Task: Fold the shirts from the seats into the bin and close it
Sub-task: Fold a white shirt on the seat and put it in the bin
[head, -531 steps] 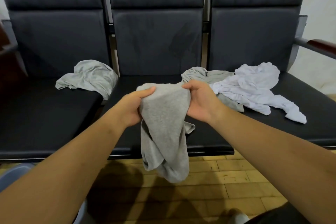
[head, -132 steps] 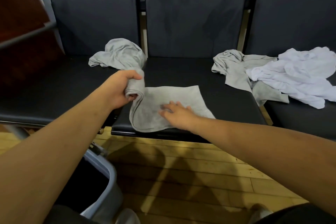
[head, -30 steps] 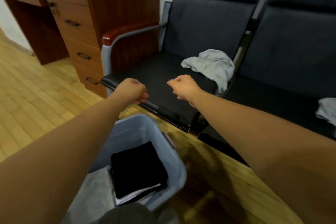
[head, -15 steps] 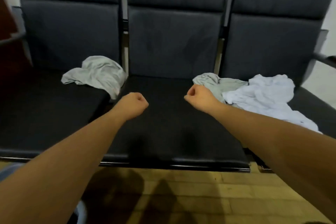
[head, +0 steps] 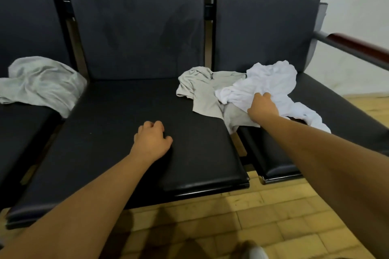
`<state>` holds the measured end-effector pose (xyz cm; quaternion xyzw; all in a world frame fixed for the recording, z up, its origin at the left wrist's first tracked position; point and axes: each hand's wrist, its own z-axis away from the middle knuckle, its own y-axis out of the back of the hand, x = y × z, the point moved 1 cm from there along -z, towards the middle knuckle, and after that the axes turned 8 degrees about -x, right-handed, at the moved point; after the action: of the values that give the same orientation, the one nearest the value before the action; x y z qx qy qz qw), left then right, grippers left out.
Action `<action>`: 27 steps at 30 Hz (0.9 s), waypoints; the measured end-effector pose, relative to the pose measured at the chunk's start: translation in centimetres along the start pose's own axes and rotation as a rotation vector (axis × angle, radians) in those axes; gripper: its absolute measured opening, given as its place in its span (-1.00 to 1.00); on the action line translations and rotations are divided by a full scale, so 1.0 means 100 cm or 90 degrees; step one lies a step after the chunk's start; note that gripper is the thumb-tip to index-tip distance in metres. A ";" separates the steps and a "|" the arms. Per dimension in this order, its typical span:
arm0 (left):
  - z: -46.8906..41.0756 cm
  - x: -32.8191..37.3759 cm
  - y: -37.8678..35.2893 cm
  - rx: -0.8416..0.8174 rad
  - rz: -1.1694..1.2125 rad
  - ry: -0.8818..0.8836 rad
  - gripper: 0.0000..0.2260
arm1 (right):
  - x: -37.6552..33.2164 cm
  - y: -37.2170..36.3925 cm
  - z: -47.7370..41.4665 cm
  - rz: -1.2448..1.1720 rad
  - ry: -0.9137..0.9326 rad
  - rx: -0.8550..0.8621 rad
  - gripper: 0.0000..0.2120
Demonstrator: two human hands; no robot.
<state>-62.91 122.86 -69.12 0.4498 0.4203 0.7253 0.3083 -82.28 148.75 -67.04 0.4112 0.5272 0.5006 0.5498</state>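
Observation:
A crumpled white shirt lies on the right seat, partly over a grey shirt that straddles the gap between the middle and right seats. My right hand reaches onto the white shirt, and its curled fingers grip the fabric. My left hand hovers over the bare middle seat with fingers curled, holding nothing. Another crumpled grey shirt lies on the left seat. The bin is out of view.
Three dark padded seats stand in a row with tall backrests. A metal armrest with a wooden top juts out at the right. Yellow brick-pattern floor runs below the seat fronts, with a shoe tip at the bottom edge.
My right hand has reached out to the right and down onto the white shirt and taken hold of it. My left hand has drifted right over the middle seat. The view has shifted right.

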 end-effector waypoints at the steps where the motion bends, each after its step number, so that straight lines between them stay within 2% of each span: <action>1: -0.002 0.008 -0.003 -0.001 0.007 -0.013 -0.67 | 0.005 -0.003 -0.004 0.023 0.001 0.011 -0.58; 3: -0.004 0.021 -0.011 -0.012 -0.001 -0.027 -0.70 | 0.009 0.000 -0.005 0.023 0.004 0.057 -0.60; 8: -0.011 0.030 -0.010 -0.018 0.074 0.004 -0.81 | -0.005 0.025 0.011 -0.164 0.048 0.179 -0.73; 11: -0.009 0.039 0.001 -0.004 0.234 -0.014 -0.90 | -0.019 0.052 0.032 -0.271 0.165 0.280 -0.79; 13: -0.004 0.050 0.012 0.000 0.368 -0.031 -0.87 | -0.034 0.074 0.054 -0.357 0.247 0.319 -0.85; 15: 0.004 0.063 0.025 -0.036 0.592 -0.042 -0.77 | -0.054 0.096 0.080 -0.420 0.336 0.334 -0.91; 17: 0.014 0.073 0.040 -0.126 0.803 -0.105 -0.52 | -0.074 0.112 0.104 -0.452 0.414 0.307 -0.90; 19: 0.025 0.080 0.056 -0.168 0.936 -0.215 -0.35 | -0.093 0.124 0.125 -0.487 0.454 0.241 -0.87; 20: 0.032 0.083 0.066 -0.144 0.974 -0.242 -0.35 | -0.100 0.128 0.133 -0.513 0.467 0.208 -0.86; 24: 0.052 0.073 0.101 0.048 1.001 -0.229 -0.63 | -0.118 0.135 0.153 -0.613 0.455 0.084 -0.82; 27: 0.063 0.039 0.108 0.087 0.952 -0.214 -0.71 | -0.120 0.116 0.158 -0.710 0.430 -0.156 -0.69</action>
<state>-59.47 123.21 -56.43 0.7365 -0.0043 0.6351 -0.2328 -67.32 140.03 -51.96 -0.1681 0.7439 0.2989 0.5737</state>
